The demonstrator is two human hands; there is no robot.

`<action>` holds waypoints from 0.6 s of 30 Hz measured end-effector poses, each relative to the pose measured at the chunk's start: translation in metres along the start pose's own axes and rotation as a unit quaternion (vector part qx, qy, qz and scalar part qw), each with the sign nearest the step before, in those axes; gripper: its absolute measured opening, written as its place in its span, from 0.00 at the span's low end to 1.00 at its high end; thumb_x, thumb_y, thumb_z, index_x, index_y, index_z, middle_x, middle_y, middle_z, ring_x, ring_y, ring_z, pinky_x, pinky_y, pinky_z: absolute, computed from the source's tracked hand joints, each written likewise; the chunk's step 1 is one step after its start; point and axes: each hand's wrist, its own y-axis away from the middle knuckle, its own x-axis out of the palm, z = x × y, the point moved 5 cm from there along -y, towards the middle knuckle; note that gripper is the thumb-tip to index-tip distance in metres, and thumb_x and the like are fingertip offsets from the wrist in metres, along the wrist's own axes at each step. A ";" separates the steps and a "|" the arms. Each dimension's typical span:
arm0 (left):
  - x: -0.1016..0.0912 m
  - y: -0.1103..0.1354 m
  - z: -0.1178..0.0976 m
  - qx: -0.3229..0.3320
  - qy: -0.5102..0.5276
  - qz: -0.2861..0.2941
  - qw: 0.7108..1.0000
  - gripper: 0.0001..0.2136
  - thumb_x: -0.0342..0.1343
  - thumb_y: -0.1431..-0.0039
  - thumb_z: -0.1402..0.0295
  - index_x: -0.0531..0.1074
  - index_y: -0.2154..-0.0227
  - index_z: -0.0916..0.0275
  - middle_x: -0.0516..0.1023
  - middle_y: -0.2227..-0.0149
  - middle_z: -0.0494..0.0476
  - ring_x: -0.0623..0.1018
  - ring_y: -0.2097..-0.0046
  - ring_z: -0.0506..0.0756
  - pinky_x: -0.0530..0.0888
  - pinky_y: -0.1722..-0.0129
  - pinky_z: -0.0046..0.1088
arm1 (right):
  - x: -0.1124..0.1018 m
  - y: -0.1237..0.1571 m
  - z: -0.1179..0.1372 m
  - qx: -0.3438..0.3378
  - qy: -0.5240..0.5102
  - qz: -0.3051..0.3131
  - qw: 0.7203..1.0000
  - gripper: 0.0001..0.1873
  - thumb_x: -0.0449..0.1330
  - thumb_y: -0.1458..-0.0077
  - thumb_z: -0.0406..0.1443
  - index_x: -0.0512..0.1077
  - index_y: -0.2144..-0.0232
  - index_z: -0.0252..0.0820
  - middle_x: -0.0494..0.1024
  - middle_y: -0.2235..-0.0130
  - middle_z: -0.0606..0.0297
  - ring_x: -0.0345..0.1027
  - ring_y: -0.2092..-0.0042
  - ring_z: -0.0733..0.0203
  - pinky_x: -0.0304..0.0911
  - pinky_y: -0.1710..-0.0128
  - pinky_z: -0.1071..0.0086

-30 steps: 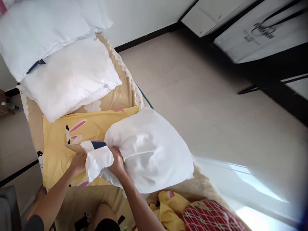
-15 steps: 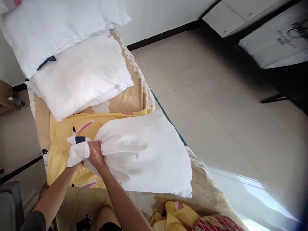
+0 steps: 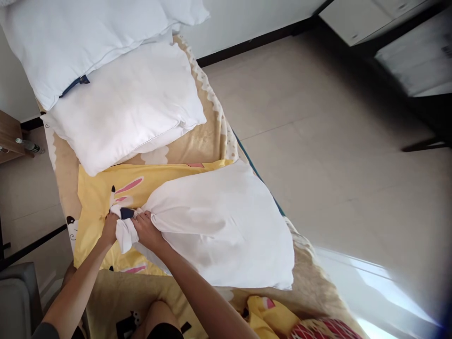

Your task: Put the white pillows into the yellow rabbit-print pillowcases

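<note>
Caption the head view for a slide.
Right hand grips a pillow, left hand at its bunched tip, over a yellow pillowcase.

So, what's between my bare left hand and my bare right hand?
In the head view, the bunched end of the plump white fabric pillow, with its dark blue patch, lies between your left hand and right hand.

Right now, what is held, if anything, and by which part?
The right hand grips a white pillow by its bunched end. The left hand is at that end too; whether it grips pillow or yellow cloth is unclear.
</note>
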 end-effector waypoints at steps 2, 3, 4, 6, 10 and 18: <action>-0.001 -0.001 -0.012 0.005 -0.003 -0.004 1.000 0.18 0.48 0.35 0.71 0.67 0.44 0.62 0.74 0.47 0.64 0.73 0.44 0.60 0.68 0.41 0.46 | 0.007 -0.004 0.003 0.005 0.013 0.034 0.999 0.12 0.54 0.48 0.27 0.75 0.63 0.38 0.77 0.65 0.55 0.66 0.58 0.50 0.55 0.49 0.56; 0.001 -0.001 -0.018 0.006 -0.005 -0.007 1.000 0.19 0.45 0.36 0.73 0.67 0.43 0.62 0.74 0.47 0.66 0.72 0.42 0.60 0.67 0.40 0.45 | 0.009 -0.009 0.003 0.015 0.018 0.044 0.999 0.11 0.54 0.47 0.27 0.74 0.64 0.38 0.77 0.66 0.55 0.67 0.59 0.49 0.55 0.49 0.55; 0.003 0.000 -0.023 0.005 -0.006 -0.010 1.000 0.21 0.43 0.37 0.74 0.67 0.43 0.62 0.74 0.46 0.67 0.71 0.41 0.61 0.66 0.39 0.44 | 0.009 -0.016 0.001 0.030 0.023 0.050 0.998 0.11 0.53 0.45 0.28 0.74 0.63 0.37 0.77 0.65 0.54 0.67 0.59 0.49 0.55 0.49 0.54; 0.010 0.007 -0.032 -0.001 -0.011 -0.018 1.000 0.21 0.42 0.36 0.71 0.66 0.42 0.61 0.73 0.43 0.67 0.69 0.38 0.61 0.64 0.37 0.45 | 0.006 -0.030 -0.004 0.068 0.028 0.051 0.996 0.12 0.51 0.43 0.29 0.74 0.62 0.36 0.77 0.64 0.51 0.66 0.58 0.47 0.55 0.50 0.53; 0.026 0.036 -0.027 -0.061 0.028 -0.070 0.995 0.27 0.43 0.34 0.58 0.56 0.36 0.64 0.59 0.33 0.69 0.57 0.30 0.61 0.55 0.32 0.45 | -0.003 -0.049 -0.017 0.129 0.036 0.042 0.990 0.09 0.54 0.45 0.29 0.74 0.65 0.35 0.76 0.64 0.48 0.65 0.58 0.46 0.55 0.51 0.53; 0.055 0.081 -0.037 -0.186 0.167 -0.080 0.965 0.28 0.37 0.32 0.52 0.49 0.34 0.62 0.61 0.33 0.68 0.58 0.31 0.56 0.62 0.35 0.36 | 0.004 -0.045 -0.015 0.143 0.042 0.018 0.989 0.07 0.57 0.49 0.26 0.74 0.69 0.36 0.75 0.67 0.52 0.65 0.58 0.48 0.59 0.52 0.53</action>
